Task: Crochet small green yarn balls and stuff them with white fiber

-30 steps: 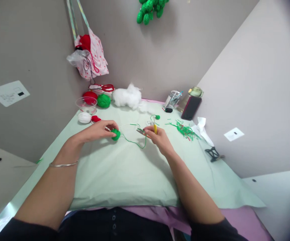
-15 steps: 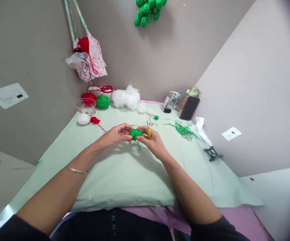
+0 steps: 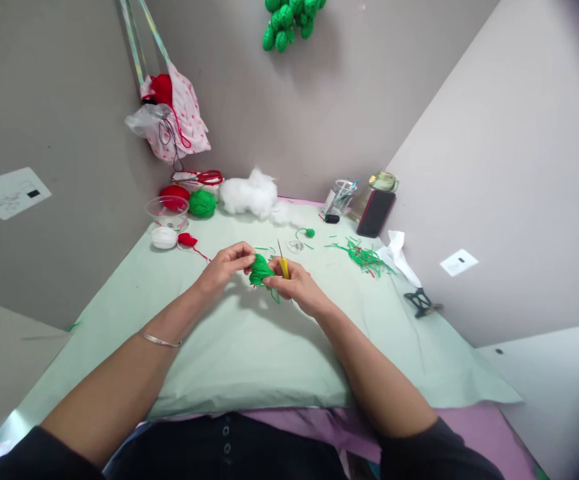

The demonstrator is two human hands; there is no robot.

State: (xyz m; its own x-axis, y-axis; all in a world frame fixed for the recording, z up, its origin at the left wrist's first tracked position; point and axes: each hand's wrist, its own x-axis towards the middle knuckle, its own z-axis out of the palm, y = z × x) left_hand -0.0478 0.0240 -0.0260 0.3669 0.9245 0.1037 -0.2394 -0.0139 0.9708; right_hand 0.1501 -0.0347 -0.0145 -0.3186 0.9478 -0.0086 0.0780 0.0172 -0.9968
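Observation:
A green yarn piece (image 3: 260,270) is held between my two hands above the pale green cloth (image 3: 249,360). My left hand (image 3: 227,267) pinches its upper left edge. My right hand (image 3: 294,283) grips its right side and also holds a yellow-handled hook (image 3: 284,268), whose thin metal tip points up. A loose green strand hangs below the piece. Beyond my hands lie a small clear round item (image 3: 296,247) and a tiny green ball (image 3: 310,233) with a short tail.
At the back left are a green yarn ball (image 3: 202,203), a white ball (image 3: 164,237), a clear bowl (image 3: 155,212), red scissors (image 3: 210,177) and white stuffing (image 3: 249,195). On the right are green scraps (image 3: 367,259), a phone (image 3: 376,213), a jar (image 3: 339,199) and a black stand (image 3: 421,303).
The green piece has turned in my hands and now stands more upright and slightly further left. The hook moved left with my right hand. The whole view has shifted slightly.

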